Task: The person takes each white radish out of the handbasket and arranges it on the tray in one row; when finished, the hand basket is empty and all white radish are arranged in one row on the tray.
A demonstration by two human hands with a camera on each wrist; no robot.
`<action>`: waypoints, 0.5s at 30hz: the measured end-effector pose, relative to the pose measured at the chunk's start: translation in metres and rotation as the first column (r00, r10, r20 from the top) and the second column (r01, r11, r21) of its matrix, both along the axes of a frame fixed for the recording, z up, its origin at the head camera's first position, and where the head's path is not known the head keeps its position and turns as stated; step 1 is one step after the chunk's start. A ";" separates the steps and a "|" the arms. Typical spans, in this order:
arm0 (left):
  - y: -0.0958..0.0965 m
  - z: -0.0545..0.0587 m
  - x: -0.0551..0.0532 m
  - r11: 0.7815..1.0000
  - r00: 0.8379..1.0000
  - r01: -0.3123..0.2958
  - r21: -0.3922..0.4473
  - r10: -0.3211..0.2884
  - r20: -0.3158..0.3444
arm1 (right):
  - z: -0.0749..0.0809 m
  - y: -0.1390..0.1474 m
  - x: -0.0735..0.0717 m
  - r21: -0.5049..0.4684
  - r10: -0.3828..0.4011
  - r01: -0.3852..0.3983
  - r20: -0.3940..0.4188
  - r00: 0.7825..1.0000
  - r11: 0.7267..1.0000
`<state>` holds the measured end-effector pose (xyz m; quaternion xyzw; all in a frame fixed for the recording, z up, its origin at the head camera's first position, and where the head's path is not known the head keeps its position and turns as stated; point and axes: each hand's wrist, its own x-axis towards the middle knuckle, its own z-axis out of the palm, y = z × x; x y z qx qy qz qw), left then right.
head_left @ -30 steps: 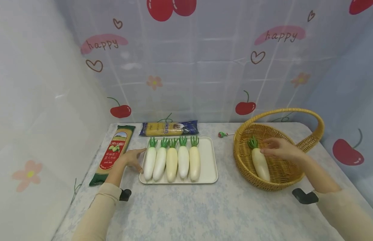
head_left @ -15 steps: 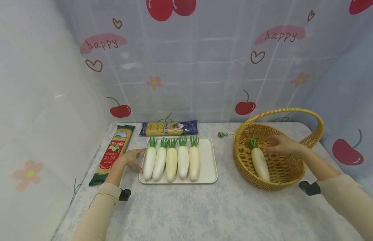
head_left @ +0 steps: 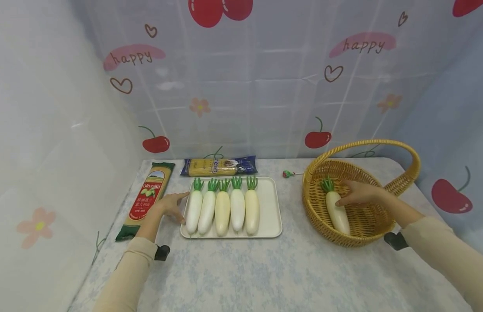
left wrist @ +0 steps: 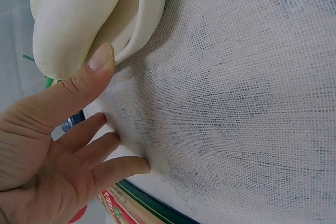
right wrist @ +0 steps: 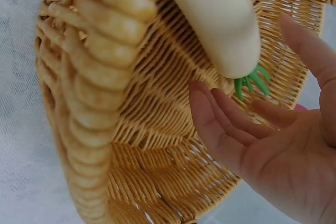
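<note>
In the head view, my left hand [head_left: 172, 206] is at the left edge of a cream tray [head_left: 270, 212], its thumb by the rim near the leftmost white radish [head_left: 193, 212]. The left wrist view shows the fingers of this hand [left wrist: 63, 145] spread, with nothing gripped. Several white and cream radishes with green tops lie side by side on the tray. My right hand [head_left: 360, 193] reaches into a wicker basket [head_left: 309, 213], beside a single cream radish [head_left: 338, 216] lying there. In the right wrist view its fingers and thumb are apart around the radish's leafy end, not gripping.
A red and green pasta pack [head_left: 147, 197] lies left of the tray, and a blue and yellow pasta pack [head_left: 219, 166] behind it. A small lollipop [head_left: 288, 173] lies near the basket. The basket's tall handle [head_left: 366, 143] arches over it.
My right hand drew slightly away from the basket's radish, then came back down towards it. The left hand, tray and its radishes stay put.
</note>
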<state>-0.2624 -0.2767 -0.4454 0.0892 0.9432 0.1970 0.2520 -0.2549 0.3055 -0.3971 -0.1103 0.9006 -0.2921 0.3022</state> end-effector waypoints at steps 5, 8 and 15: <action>-0.001 -0.001 0.000 1.000 1.000 0.001 0.003 -0.001 -0.004 | -0.003 -0.007 -0.001 0.046 -0.049 0.045 0.085 0.995 0.998; -0.001 0.000 0.001 1.000 1.000 -0.003 0.005 0.003 -0.006 | -0.006 -0.012 -0.001 0.069 -0.064 0.056 0.110 0.992 0.996; -0.001 -0.001 0.000 1.000 1.000 -0.006 0.013 0.006 -0.005 | -0.012 -0.018 -0.002 0.076 -0.052 0.041 0.157 0.986 0.996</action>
